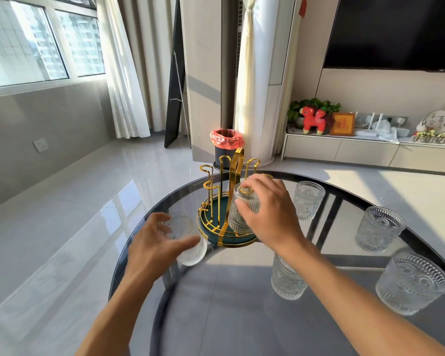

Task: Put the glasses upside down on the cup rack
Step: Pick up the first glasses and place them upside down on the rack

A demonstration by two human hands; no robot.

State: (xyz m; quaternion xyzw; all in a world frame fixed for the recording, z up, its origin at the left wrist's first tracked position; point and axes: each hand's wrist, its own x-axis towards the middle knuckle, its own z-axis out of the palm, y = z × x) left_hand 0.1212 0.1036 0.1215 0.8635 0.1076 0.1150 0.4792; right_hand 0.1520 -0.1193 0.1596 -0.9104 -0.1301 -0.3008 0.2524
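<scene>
A gold wire cup rack (224,201) with a green round tray stands at the far side of a dark glass table (242,317). My right hand (270,214) grips an embossed clear glass (242,214) held upside down over a rack prong at the right of the rack. My left hand (154,242) holds a second clear glass (190,242), tipped on its side, just left of the rack. Several more embossed glasses stand upright on the table: one behind the rack (308,200), two at the right (379,228) (411,283) and one under my right forearm (288,281).
The table's curved rim (129,253) runs close to my left hand, with tiled floor beyond. A bin with a red bag (226,143) stands on the floor behind the rack. A low cabinet with ornaments (370,150) lines the far right wall.
</scene>
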